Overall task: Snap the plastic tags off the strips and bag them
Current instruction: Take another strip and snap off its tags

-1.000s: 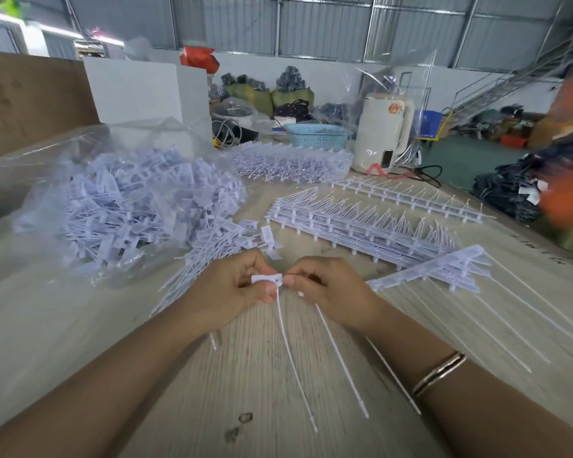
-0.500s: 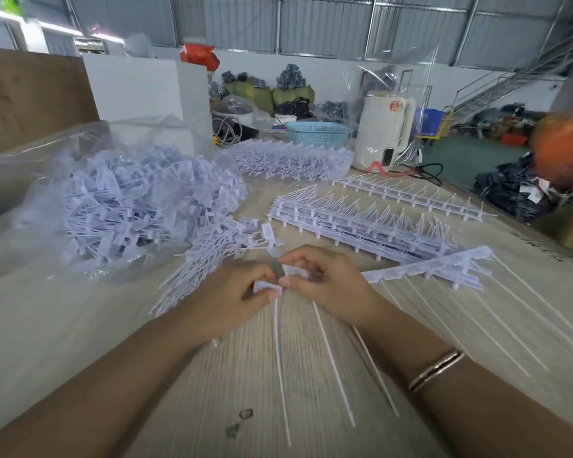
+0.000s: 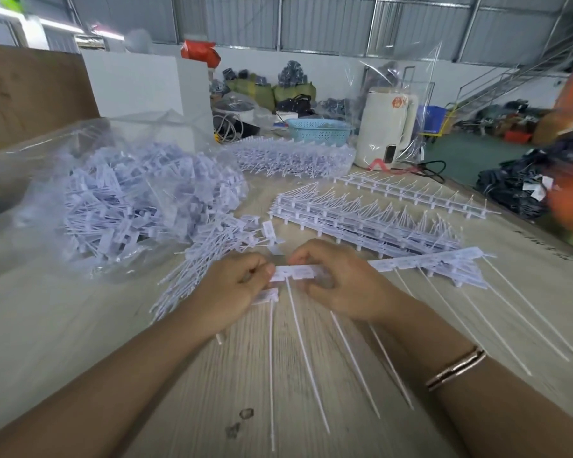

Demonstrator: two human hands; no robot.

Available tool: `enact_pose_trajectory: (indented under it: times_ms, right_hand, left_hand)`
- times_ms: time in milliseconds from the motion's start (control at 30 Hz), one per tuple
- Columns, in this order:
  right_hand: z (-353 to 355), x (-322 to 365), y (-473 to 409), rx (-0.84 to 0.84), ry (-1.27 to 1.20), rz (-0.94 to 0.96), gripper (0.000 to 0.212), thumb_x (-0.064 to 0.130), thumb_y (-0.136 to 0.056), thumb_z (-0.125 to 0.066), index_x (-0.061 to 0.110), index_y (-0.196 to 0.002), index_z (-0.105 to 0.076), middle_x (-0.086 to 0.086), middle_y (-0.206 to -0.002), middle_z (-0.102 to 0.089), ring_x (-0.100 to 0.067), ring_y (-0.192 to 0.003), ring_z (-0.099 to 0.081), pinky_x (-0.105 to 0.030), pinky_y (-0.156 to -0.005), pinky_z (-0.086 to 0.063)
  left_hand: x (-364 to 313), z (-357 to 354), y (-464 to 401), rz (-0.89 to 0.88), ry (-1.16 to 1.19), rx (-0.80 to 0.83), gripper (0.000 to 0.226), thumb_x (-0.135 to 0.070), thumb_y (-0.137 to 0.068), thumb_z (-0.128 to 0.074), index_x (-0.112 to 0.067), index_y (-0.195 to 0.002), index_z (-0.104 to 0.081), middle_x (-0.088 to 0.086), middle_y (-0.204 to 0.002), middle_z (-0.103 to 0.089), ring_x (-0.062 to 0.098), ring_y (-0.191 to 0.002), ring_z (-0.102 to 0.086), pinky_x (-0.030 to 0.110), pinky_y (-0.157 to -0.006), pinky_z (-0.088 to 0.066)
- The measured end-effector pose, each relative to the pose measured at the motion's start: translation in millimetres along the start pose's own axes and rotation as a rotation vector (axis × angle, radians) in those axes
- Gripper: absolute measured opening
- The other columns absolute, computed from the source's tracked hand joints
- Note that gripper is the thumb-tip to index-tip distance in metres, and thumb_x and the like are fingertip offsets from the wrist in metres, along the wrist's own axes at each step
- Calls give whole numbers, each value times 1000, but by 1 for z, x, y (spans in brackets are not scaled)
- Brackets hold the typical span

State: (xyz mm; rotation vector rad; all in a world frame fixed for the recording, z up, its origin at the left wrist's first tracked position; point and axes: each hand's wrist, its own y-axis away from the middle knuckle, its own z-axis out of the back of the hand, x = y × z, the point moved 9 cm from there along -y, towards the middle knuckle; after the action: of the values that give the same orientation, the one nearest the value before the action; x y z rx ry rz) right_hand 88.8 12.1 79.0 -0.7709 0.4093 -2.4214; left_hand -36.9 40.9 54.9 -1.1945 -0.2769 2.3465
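Your left hand [image 3: 232,289] pinches the end tag [image 3: 280,274] of the strip [image 3: 411,262], with a tag already snapped free [image 3: 267,295] tucked under the same fingers [image 3: 269,269]. Your right hand [image 3: 341,282] grips the strip just beside that tag, fingers curled over its flat heads. The strip lies across the tabletop [image 3: 80,325] in front of you, its long thin tails pointing toward you.

Expect the tags to be very light, with stiff flat heads and thin, flexible tails. Take hold on the flat head, close to the joint, never on the tail, which will likely bend rather than pass on force. Bend at the joint to break it.

The loose tags [image 3: 209,249] lie at the mouth of the clear bag [image 3: 119,200], at your left. Further uncut strips [image 3: 361,219] lie just beyond your hands.
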Motion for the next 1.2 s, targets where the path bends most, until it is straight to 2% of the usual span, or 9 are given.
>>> enact_pose_trajectory:
  times_ms: [233,467,567,667,800,933,1000,1067,1200]
  right_hand:
    - [-3,1,-1,-91,163,-1,19,27,-83,-70,13,-96,-68,2,-87,-68,-17,-75,-62,-34,-68,-48]
    - [-13,-10,-1,-6,31,-70,16,30,-91,-59,18,-88,-70,9,-71,-65,-4,-63,-56,-31,-65,-47]
    - [-12,-14,-2,-25,-25,-95,20,26,-93,-56,16,-80,-67,8,-61,-59,-4,-52,-49,-27,-57,-41]
    - [-12,-12,-3,-47,-164,-110,17,20,-94,-55,22,-79,-64,4,-66,-64,-16,-58,-58,-33,-59,-48]
    - [-17,-10,-3,-65,-456,-145,25,9,-95,-50,27,-80,-59,5,-71,-62,-4,-63,-60,-15,-63,-48]
    - [1,-31,4,-183,-553,-241,13,8,-93,-52,10,-89,-64,1,-73,-62,-9,-65,-59,-20,-66,-51]
    - [-4,-30,6,-136,-461,-225,6,10,-88,-62,12,-92,-66,2,-76,-63,-3,-67,-57,-11,-66,-45]
    - [-12,-26,4,-103,-426,-221,13,12,-82,-70,18,-93,-65,7,-76,-58,3,-67,-53,-8,-66,-41]
    - [-24,-14,1,16,-231,-165,28,23,-80,-72,21,-102,-54,9,-85,-56,-7,-77,-57,-21,-70,-45]
  left_hand:
    - [-6,1,1,-52,-53,8,36,-46,-84,-55,-14,-69,-63,-2,-64,-58,15,-68,-54,25,-65,-36]
    - [-16,7,2,-172,-107,19,32,-40,-78,-56,-11,-79,-70,-11,-65,-56,4,-71,-50,27,-71,-37]
    - [-20,5,2,-195,-150,24,36,-44,-80,-53,-11,-79,-69,-6,-66,-60,11,-70,-53,31,-70,-39]
    - [-14,6,0,-140,-75,28,31,-41,-84,-52,-15,-79,-67,3,-74,-64,18,-76,-58,31,-73,-41]
    - [-5,3,1,-19,106,90,23,-20,-92,-56,-30,-72,-59,-1,-83,-65,12,-83,-59,26,-77,-40]
    - [2,9,3,31,292,132,20,-40,-87,-54,-26,-80,-66,-6,-90,-70,9,-90,-62,25,-84,-41]
    - [5,16,0,-38,48,72,26,-58,-83,-53,-37,-72,-63,-7,-80,-65,9,-84,-57,35,-84,-37]
    - [1,10,0,-143,-359,47,40,-69,-78,-33,-39,-70,-58,-18,-73,-54,1,-85,-46,34,-83,-25]
    - [0,4,-2,-169,-625,3,62,-69,-75,-15,-35,-98,-62,-22,-99,-50,4,-103,-40,27,-81,-15]
